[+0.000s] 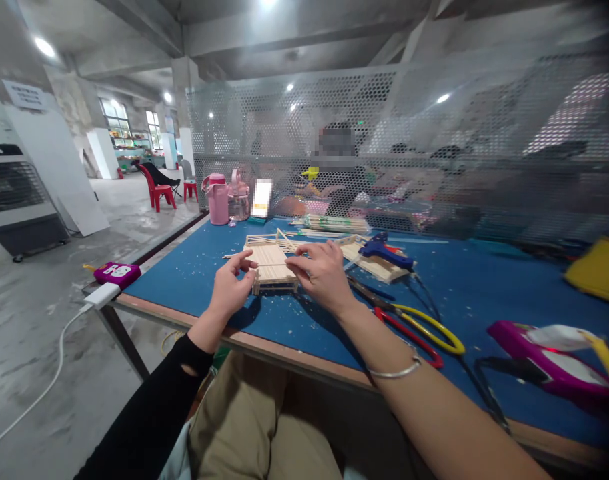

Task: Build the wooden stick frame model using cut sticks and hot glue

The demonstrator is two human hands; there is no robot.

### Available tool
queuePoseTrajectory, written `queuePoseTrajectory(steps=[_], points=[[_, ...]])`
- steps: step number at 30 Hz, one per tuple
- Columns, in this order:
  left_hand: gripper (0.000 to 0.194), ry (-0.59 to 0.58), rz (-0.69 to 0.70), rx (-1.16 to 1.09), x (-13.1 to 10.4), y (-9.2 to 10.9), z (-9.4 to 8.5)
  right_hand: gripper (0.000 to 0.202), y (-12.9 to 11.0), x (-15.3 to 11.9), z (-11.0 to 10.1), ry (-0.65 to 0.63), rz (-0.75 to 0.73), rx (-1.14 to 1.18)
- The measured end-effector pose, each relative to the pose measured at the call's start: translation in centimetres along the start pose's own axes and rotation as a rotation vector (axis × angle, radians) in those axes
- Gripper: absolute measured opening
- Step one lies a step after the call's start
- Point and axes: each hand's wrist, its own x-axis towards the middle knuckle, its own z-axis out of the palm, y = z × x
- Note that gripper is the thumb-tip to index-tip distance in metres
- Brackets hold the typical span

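A small model of pale wooden sticks [268,256], with a flat slatted top and short legs, stands near the front of the blue table. A thin wooden stick [271,266] runs crosswise over its top. At its left end my left hand [230,283] has thumb and fingers curled in, pinching the stick. Its other end is between the thumb and forefinger of my right hand [324,273], which is closed too. Behind the model lie loose wooden sticks [284,237]. To the right, a blue glue gun [387,251] rests by another stick-built piece [377,267].
Scissors with red and yellow handles [429,327] lie right of my right forearm. A purple-and-white device [554,360] is farther right. Pink jug [218,200], lit phone [262,199] and bundled sticks [334,223] stand or lie before a perforated metal screen [284,140]; a person is behind it.
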Motion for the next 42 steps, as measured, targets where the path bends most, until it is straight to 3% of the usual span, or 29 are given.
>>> queuePoseTrajectory(steps=[11,29,33,36,39,42], points=[[0.036,0.005,-0.034,-0.043,0.1,-0.4,0.2,0.015,0.1,-0.1,0.0,-0.016,-0.026,0.004],[0.018,0.019,0.017,0.171,0.2,-0.6,0.0,0.016,0.0,-0.1,0.0,-0.009,-0.002,0.056],[0.017,0.023,0.025,0.175,0.2,-0.6,-0.1,0.039,0.7,-0.1,-0.5,0.071,0.109,0.289],[0.017,0.027,0.031,0.170,0.2,-0.5,-0.1,0.038,2.0,-0.3,-0.7,0.160,0.372,0.544],[0.017,0.024,0.019,0.157,0.1,-0.5,-0.1,0.029,3.1,-0.5,-0.6,-0.035,0.617,0.735],[0.018,0.011,-0.013,0.131,0.2,-0.4,-0.1,0.023,3.4,-0.7,-0.3,-0.276,0.648,0.822]])
